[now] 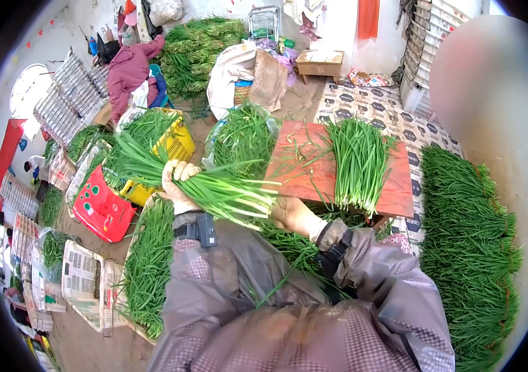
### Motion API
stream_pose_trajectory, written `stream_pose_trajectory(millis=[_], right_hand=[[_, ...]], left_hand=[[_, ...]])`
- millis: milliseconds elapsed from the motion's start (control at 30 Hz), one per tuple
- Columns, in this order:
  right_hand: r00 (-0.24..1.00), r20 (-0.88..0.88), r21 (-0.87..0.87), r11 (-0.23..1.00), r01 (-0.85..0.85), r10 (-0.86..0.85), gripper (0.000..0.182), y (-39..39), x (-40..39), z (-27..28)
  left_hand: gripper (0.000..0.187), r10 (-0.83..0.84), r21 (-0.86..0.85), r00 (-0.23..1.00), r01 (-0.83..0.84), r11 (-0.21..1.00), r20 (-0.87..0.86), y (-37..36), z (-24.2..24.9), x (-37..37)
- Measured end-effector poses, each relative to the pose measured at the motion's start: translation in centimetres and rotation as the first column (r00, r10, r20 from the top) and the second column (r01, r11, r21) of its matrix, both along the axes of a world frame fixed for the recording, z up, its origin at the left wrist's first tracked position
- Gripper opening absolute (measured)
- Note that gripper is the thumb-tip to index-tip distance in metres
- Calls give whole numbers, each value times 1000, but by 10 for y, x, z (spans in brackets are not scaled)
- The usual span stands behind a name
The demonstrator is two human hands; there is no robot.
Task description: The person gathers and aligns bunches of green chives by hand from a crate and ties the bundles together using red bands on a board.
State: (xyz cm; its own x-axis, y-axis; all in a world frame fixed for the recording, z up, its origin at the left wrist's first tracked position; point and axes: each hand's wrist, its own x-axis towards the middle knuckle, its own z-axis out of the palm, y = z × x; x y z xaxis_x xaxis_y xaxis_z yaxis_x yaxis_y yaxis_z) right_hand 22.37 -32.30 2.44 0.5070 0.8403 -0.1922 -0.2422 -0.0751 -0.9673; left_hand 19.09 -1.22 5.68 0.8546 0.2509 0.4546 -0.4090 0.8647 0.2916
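A bunch of Chinese chives [223, 189] lies across my lap area, its green leaves toward the upper left and its pale stem ends toward the right. My left hand [180, 180], in a light glove, is wrapped around the middle of the bunch. At the pale ends, my right hand [292, 214] has its fingers drawn together on the stems; the fingertips are partly hidden. Just beyond it, a neat pile of chives [360, 161] rests on a low red wooden table [301, 146], with loose leaves scattered beside it. More loose chives lie below my hands.
A long stack of chives [472, 254] lines the right wall. Yellow crates [177, 139], a red bag [104, 206] and pale plastic crates [82, 276] stand on the left. Farther back, a person in a maroon jacket [129, 71] bends beside a large heap of chives [202, 53].
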Motion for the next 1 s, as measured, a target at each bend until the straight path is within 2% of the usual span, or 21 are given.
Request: stream_pose_trajectory(millis=[67, 133, 200, 267, 300, 333, 367, 400, 433, 467, 533, 600, 700, 733, 833, 900, 933, 967, 1000], right_hand=[[966, 256, -73, 997, -11, 30, 29, -8, -13, 3], [942, 324, -166, 985, -36, 89, 35, -24, -15, -11], [958, 274, -202, 979, -33, 88, 35, -41, -11, -34], [998, 29, -248, 968, -39, 47, 35, -64, -7, -45], [996, -2, -328, 941, -86, 90, 36, -75, -6, -44], [990, 1, -429, 894, -128, 143, 28, -75, -3, -50], [990, 44, -372, 922, -110, 136, 36, -79, -4, -54], [989, 85, -314, 945, -91, 123, 52, -74, -9, -33], [968, 178, -277, 953, -123, 176, 86, -67, -5, -25], [964, 225, -202, 975, -96, 141, 95, -55, -13, -6], [964, 229, -85, 989, -120, 136, 103, -28, -29, 14], [990, 23, -89, 987, -135, 137, 70, -2, -40, 15], [964, -183, -56, 977, -206, 193, 26, 7, -40, 6], [968, -208, 45, 990, -132, 138, 24, 4, -46, 12], [982, -139, -92, 985, -144, 131, 23, -21, -26, -1], [987, 13, -335, 930, -148, 161, 21, -45, -11, -27], [977, 75, -528, 839, -132, 201, 29, -53, -6, -30], [899, 153, -656, 723, -218, 411, 29, -69, 15, -70], [535, 238, -928, 352, -121, 811, 33, -74, 22, -82]], left_hand=[[15, -35, -64, 999, 35, 997, 5, 7, -8, -8], [13, -34, -38, 999, 33, 999, -32, 8, -6, -19], [11, -63, -13, 998, 63, 998, 26, 16, -11, -26], [9, -76, -15, 995, 77, 997, 61, 24, -11, -36], [8, -83, -15, 993, 84, 996, 88, 28, -9, -37], [9, -69, -15, 994, 70, 997, 83, 32, -8, -40], [9, -60, -14, 996, 61, 998, 73, 34, -7, -42], [9, -54, -15, 997, 55, 998, 61, 34, -7, -44], [9, -67, -23, 996, 68, 997, 58, 33, -7, -44], [9, -69, -23, 996, 70, 997, 60, 31, -8, -44], [10, -75, -18, 995, 76, 997, 66, 29, -10, -40], [9, -97, -23, 992, 100, 995, 85, 29, -13, -37], [8, -103, -35, 992, 106, 994, 78, 35, -18, -39], [7, -98, -43, 993, 101, 994, 67, 37, -19, -43], [6, -7, -63, 1000, 7, 998, -7, 41, -24, -56], [5, 14, -66, 1000, -15, 998, -9, 49, -26, -63], [5, 25, -70, 1000, -26, 997, -10, 53, -28, -66], [5, 20, -73, 1000, -21, 997, -12, 59, -30, -69], [5, 12, -83, 1000, -12, 996, 7, 64, -31, -71]])
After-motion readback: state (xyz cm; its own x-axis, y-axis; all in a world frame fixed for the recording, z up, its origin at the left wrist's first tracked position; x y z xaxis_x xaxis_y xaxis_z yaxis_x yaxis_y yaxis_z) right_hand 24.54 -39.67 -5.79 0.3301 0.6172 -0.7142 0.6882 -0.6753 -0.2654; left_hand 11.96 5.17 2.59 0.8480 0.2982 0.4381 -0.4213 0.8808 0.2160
